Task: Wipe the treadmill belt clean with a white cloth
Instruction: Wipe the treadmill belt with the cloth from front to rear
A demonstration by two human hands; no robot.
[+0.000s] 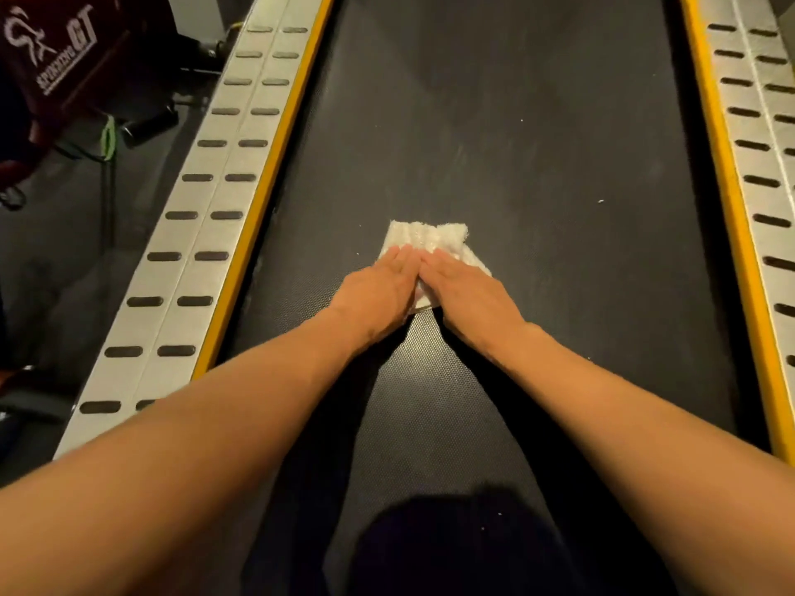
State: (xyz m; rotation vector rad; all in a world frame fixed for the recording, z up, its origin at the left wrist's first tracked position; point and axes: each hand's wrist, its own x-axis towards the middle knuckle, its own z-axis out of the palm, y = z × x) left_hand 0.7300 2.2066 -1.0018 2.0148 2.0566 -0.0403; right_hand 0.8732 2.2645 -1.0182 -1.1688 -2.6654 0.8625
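Hands, left hand (378,286) and right hand (462,283), press flat-fingered on the white cloth (423,238), spreading pressure against the treadmill belt (516,144).

Treadmill belt (494,122): matt black, rubber-like, finely dimpled texture, faint dusty streaks. White cloth (423,236): nubbly, terry-like pile. Left side rail (206,200) and right side rail (757,135): pale, metal-looking panels with a dull sheen, set with dark matt oval inserts; inner edges smooth yellow, semi-gloss.
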